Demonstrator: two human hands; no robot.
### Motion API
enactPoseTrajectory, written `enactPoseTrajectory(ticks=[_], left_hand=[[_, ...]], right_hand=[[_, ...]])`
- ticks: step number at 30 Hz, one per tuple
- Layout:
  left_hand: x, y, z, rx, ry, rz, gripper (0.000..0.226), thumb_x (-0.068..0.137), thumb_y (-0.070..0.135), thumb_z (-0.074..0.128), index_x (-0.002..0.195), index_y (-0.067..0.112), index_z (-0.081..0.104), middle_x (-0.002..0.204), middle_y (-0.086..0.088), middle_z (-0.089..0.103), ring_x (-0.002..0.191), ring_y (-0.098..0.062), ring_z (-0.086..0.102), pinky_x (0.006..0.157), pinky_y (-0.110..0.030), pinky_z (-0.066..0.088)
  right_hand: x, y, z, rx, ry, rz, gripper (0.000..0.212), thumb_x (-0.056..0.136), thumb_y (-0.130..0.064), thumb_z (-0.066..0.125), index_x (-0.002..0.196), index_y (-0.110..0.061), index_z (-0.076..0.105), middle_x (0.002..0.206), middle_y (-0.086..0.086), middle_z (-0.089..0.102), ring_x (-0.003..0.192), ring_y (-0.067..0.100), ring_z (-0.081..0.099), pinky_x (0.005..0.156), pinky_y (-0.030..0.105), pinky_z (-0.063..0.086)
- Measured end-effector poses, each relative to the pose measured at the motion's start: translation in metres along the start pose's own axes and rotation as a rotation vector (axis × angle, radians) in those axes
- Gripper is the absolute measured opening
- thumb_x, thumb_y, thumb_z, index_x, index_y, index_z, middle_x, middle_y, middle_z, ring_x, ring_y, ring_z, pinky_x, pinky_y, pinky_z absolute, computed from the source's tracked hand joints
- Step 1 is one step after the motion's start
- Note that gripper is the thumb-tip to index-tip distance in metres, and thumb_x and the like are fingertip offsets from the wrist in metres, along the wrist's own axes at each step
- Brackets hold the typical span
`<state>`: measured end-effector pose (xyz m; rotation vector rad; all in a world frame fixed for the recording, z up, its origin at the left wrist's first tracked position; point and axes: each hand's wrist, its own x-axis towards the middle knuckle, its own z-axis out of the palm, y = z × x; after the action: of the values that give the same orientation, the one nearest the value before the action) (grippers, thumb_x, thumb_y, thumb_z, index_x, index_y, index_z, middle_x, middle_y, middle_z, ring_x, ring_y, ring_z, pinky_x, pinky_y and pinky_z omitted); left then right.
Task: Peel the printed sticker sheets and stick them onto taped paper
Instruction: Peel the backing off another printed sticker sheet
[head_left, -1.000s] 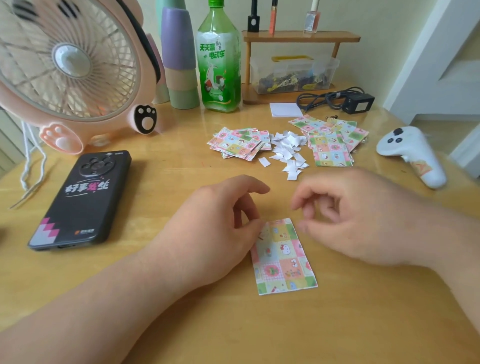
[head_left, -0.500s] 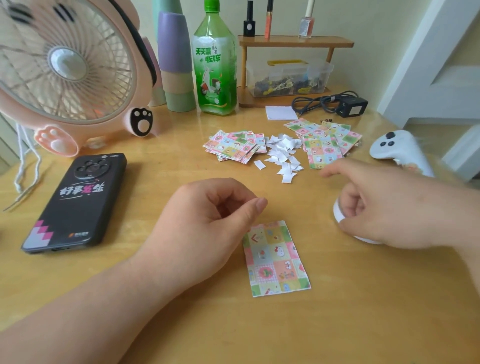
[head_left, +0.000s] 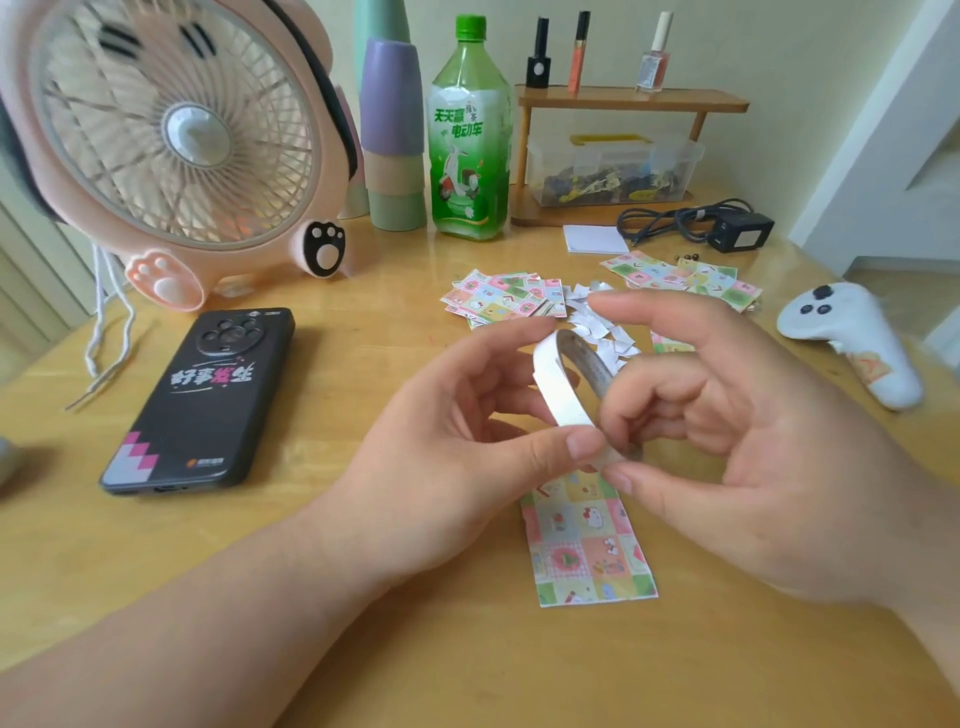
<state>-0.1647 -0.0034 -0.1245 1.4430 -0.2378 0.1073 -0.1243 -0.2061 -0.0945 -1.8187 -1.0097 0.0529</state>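
While the pastel, cartoon-checked sticker sheet (head_left: 587, 551) is lying flat on the wooden table (head_left: 363, 649), the left hand (head_left: 457, 457) and right hand (head_left: 753, 467) are both pinching a thin white tape roll (head_left: 553, 395) just above its upper edge.

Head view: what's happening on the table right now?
The left hand grips a white tape roll held above a printed sticker sheet that lies flat on the table. The right hand pinches the roll's lower edge, probably hunting for the tape end. More sheets and white paper scraps lie behind.
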Motion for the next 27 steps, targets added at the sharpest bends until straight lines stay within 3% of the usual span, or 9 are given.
enactPoseTrajectory(ticks=[4, 8, 12, 15, 20, 23, 27], left_hand=[[0.001, 0.002, 0.002, 0.013, 0.050, 0.055, 0.068, 0.066, 0.018, 0.085, 0.130, 0.011, 0.061, 0.121, -0.032, 0.058, 0.098, -0.044, 0.064, 0.085, -0.060, 0.055], [0.001, 0.003, 0.003, 0.013, 0.082, 0.086, 0.052, 0.067, 0.010, 0.089, 0.114, 0.011, 0.068, 0.099, -0.014, 0.070, 0.083, -0.024, 0.064, 0.075, -0.043, 0.054], [0.002, 0.004, 0.001, -0.135, 0.077, 0.049, 0.037, 0.067, 0.002, 0.087, 0.098, 0.018, 0.077, 0.086, -0.006, 0.070, 0.074, -0.021, 0.061, 0.069, -0.031, 0.054], [0.001, 0.005, 0.002, -0.370, 0.035, -0.110, 0.027, 0.070, -0.003, 0.077, 0.090, 0.015, 0.078, 0.084, -0.009, 0.072, 0.073, -0.020, 0.067, 0.066, -0.030, 0.056], [0.004, 0.006, -0.004, -0.511, -0.029, -0.235, 0.025, 0.075, -0.005, 0.073, 0.084, 0.019, 0.072, 0.087, -0.006, 0.073, 0.077, -0.017, 0.067, 0.070, -0.031, 0.053], [0.002, 0.005, -0.003, -0.535, -0.095, -0.246, 0.020, 0.076, 0.000, 0.070, 0.086, 0.018, 0.069, 0.084, -0.006, 0.072, 0.076, -0.019, 0.066, 0.075, -0.035, 0.048], [-0.001, 0.005, 0.007, -0.463, -0.060, -0.227, 0.018, 0.081, -0.002, 0.071, 0.086, 0.015, 0.071, 0.081, -0.009, 0.070, 0.074, -0.024, 0.064, 0.067, -0.035, 0.048]], right_hand=[[0.002, 0.002, 0.003, 0.039, 0.021, 0.013, 0.078, 0.079, 0.003, 0.071, 0.142, -0.033, 0.043, 0.084, 0.003, 0.062, 0.080, 0.030, 0.063, 0.082, 0.040, 0.057], [0.002, 0.003, 0.004, 0.039, 0.034, 0.017, 0.077, 0.077, 0.004, 0.071, 0.140, -0.031, 0.045, 0.084, 0.004, 0.062, 0.080, 0.029, 0.063, 0.080, 0.041, 0.057], [0.001, 0.003, 0.006, 0.001, 0.037, 0.002, 0.076, 0.078, 0.004, 0.070, 0.140, -0.031, 0.044, 0.084, 0.002, 0.061, 0.081, 0.029, 0.062, 0.078, 0.042, 0.056], [0.002, 0.001, 0.007, -0.133, 0.051, -0.043, 0.076, 0.078, 0.001, 0.069, 0.140, -0.034, 0.042, 0.085, -0.001, 0.058, 0.081, 0.027, 0.059, 0.078, 0.038, 0.052], [0.001, -0.012, 0.009, -0.376, 0.053, -0.162, 0.078, 0.077, -0.001, 0.070, 0.144, -0.027, 0.039, 0.084, -0.008, 0.053, 0.077, 0.019, 0.055, 0.074, 0.027, 0.047], [-0.002, -0.018, 0.009, -0.353, -0.002, -0.141, 0.076, 0.080, -0.015, 0.072, 0.145, -0.035, 0.036, 0.076, -0.008, 0.054, 0.064, 0.019, 0.053, 0.062, 0.031, 0.045], [-0.004, -0.019, 0.012, -0.189, -0.022, -0.027, 0.066, 0.087, -0.025, 0.064, 0.143, -0.046, 0.034, 0.065, -0.005, 0.056, 0.053, 0.026, 0.053, 0.054, 0.042, 0.050]])
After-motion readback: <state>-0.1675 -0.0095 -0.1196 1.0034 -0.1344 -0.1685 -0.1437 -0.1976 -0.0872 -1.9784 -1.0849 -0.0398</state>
